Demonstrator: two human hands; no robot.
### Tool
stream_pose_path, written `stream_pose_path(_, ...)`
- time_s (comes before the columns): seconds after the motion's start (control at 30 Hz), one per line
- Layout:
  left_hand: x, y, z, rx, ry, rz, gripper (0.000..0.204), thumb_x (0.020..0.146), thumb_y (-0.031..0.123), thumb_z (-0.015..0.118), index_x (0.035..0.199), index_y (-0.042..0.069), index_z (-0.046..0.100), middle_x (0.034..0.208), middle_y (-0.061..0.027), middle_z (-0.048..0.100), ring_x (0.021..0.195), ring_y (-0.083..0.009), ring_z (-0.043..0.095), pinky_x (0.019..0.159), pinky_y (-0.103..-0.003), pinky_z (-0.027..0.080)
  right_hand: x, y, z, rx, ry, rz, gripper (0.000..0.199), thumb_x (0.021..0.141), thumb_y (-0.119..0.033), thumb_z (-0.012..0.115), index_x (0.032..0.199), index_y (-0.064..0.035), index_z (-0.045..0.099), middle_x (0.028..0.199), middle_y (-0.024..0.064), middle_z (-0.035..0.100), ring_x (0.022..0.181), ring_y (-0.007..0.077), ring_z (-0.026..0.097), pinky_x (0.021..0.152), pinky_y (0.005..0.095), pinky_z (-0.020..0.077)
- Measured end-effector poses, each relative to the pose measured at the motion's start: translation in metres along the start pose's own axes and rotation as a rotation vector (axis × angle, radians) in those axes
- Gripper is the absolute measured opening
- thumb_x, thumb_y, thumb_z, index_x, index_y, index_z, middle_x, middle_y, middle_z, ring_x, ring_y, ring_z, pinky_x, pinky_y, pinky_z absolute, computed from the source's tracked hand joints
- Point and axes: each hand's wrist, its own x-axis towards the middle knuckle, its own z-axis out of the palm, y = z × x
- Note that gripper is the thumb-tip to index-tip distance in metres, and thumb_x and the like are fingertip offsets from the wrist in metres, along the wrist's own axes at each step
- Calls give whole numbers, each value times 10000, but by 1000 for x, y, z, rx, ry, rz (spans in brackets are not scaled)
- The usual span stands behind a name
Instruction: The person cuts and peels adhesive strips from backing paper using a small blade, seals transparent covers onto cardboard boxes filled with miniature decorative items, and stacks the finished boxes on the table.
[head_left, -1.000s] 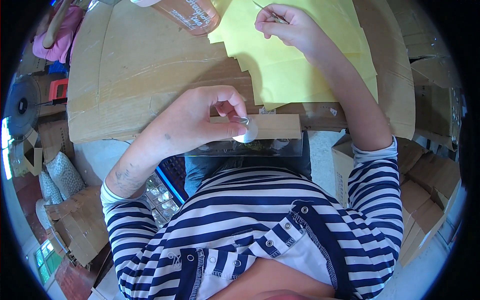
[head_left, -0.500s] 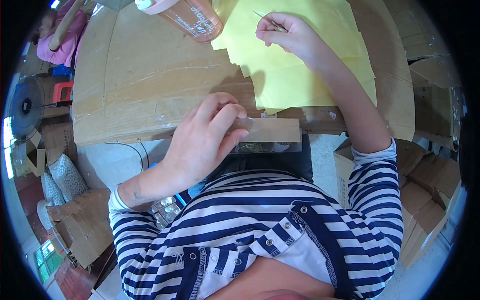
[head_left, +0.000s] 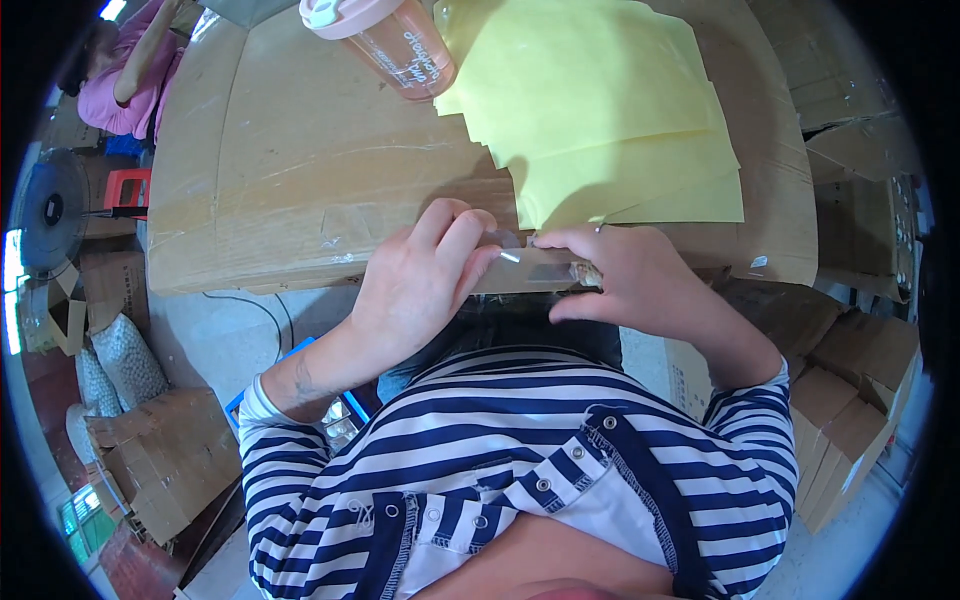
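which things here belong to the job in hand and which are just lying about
Seemingly in use:
tan strip between the left hand and right hand
small shiny piece by the left thumb

Probably just lying about:
yellow sheets
pink-lidded tumbler
fan
cardboard box at lower left

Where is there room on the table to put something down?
The biggest mostly bare patch of the table is left of the cup and the yellow paper. A narrower bare strip runs between the yellow paper and the table's right edge. It's crowded at the front middle, where the left hand and right hand are at the brown card.
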Motion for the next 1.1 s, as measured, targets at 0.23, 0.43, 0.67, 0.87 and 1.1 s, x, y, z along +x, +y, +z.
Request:
stream_pose_path(0.23,1,2,-9,-58,3,-129,239,906,184,710,1086,65,607,992,-106,636,784,-264,695,609,-366,560,0,-4,12,-138,119,-41,463,793,-398,783,1125,-92,682,887,113,702,778,299,688,680,398,519)
stream_pose_path(0.43,-3,3,-1,-120,-48,-134,346,892,347,698,1072,88,557,1008,-158,607,867,-383,654,667,-469,549,-7,2,22,-151,167,-24,474,754,-361,812,1112,-72,697,946,132,718,852,305,703,753,388,549)
stream_pose_path(0.67,6,1,5,-2,-184,-148,429,945,471,596,1107,74,580,1000,-183,672,903,-376,681,727,-481,553,-14,-1,26,-209,201,-90,468,770,-402,794,1097,-81,700,923,129,727,790,309,708,700,396,553)
stream_pose_path(0.87,25,-1,6,-34,-439,-159,499,985,541,496,997,73,669,876,-178,698,883,-368,684,743,-482,541,-13,-1,25,-246,222,-97,467,769,-407,795,1096,-87,702,938,114,732,804,300,715,703,392,556)
stream_pose_path(1.1,22,-12,14,-230,-488,-127,477,1014,501,456,1082,89,687,952,-192,698,920,-375,670,804,-473,518,-18,-2,31,-303,268,-193,434,776,-414,798,1067,-109,694,907,84,727,783,290,713,669,383,552)
